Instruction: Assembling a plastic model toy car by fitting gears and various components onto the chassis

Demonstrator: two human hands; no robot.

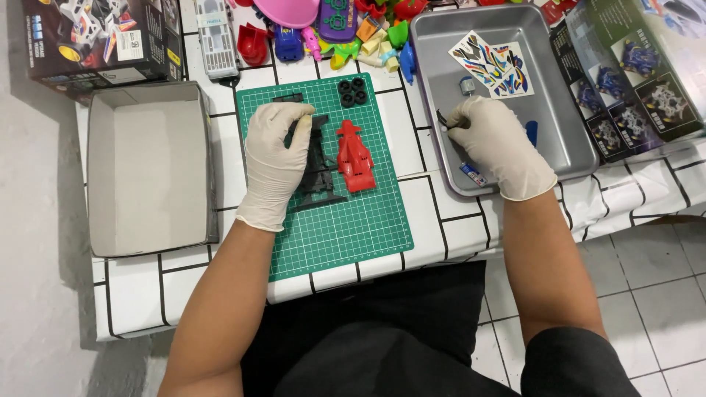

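My left hand (273, 158), in a white glove, rests on a black toy car chassis (321, 165) lying on the green cutting mat (346, 235). A red toy car body (355, 156) lies just right of the chassis. Several small black tyres (351, 92) sit at the mat's far edge. My right hand (491, 140), also gloved, is inside the grey metal tray (566, 125) and pinches a small dark part (442, 117) between thumb and fingertips. A sticker sheet (494, 63), a small motor (467, 84) and a blue piece (532, 132) lie in the tray.
An open grey cardboard box lid (147, 169) stands left of the mat. A black kit box (95, 37) is at the far left, colourful plastic toys (346, 29) along the back, and printed box art (640, 66) at the right. The table edge runs near my body.
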